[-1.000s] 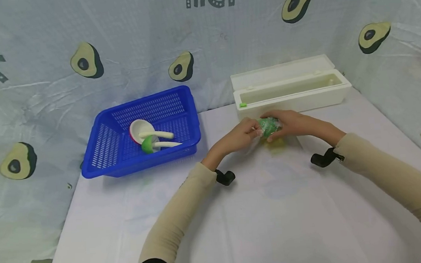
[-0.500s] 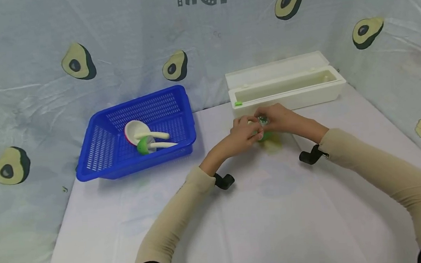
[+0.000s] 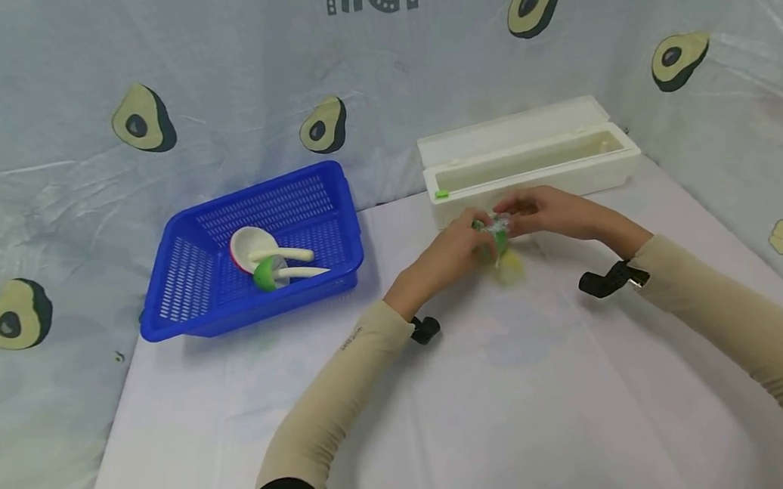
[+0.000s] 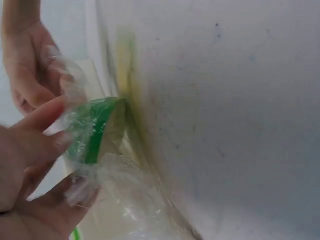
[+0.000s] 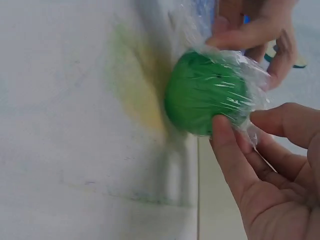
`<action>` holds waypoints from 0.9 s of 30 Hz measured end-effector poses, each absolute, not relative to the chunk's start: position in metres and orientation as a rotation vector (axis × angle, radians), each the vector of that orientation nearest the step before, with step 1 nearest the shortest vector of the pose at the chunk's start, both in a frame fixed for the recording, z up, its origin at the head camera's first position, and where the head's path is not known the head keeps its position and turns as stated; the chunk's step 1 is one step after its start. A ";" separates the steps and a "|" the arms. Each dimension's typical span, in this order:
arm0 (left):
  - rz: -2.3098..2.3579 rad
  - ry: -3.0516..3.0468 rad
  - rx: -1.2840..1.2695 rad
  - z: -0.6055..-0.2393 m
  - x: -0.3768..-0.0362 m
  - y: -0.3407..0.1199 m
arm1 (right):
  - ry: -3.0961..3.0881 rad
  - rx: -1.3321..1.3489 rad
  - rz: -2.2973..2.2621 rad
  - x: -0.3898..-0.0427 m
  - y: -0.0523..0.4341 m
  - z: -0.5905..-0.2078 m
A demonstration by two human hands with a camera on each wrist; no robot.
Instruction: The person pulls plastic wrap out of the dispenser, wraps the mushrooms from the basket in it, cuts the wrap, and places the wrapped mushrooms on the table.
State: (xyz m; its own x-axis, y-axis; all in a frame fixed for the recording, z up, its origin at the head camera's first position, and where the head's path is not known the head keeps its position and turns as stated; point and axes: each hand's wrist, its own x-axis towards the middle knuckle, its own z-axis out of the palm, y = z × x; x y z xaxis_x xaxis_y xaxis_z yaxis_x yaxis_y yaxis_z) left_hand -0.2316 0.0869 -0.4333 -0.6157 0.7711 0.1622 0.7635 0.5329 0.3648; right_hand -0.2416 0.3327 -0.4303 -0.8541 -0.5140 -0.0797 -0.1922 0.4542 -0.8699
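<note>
Where the left hand [image 3: 458, 249] and right hand [image 3: 553, 216] meet near the desk's [image 3: 512, 403] far edge, before the long white box [image 3: 605, 174], my head view shows a green domed piece [image 3: 503, 243] in clear plastic film [image 3: 498, 225]; I judge it light and slippery, best held by its sides. On the left wrist view, the left hand, half-curled, pinches film beside it. On the right wrist view, the right hand pinches its wrapped side.

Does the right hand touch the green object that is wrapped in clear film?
Touching. The right wrist view shows a fingertip of the right hand lying directly against the film-wrapped green object.
</note>
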 end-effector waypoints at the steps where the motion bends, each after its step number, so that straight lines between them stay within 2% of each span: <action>1: 0.686 2.756 1.315 -0.432 -0.231 0.088 | 2.341 -0.589 -1.390 -0.241 0.333 -0.429; 9: 0.844 2.873 0.891 -0.436 -0.235 0.101 | 2.155 -0.343 -1.603 -0.242 0.326 -0.430; 19: 0.774 2.892 0.796 -0.441 -0.237 0.107 | 2.675 -0.388 -1.334 -0.236 0.318 -0.411; 22: 0.746 2.893 0.831 -0.441 -0.237 0.107 | 2.784 -0.607 -1.190 -0.232 0.313 -0.412; 27: 0.735 2.912 0.902 -0.440 -0.239 0.104 | 2.863 -1.214 -1.051 -0.229 0.296 -0.428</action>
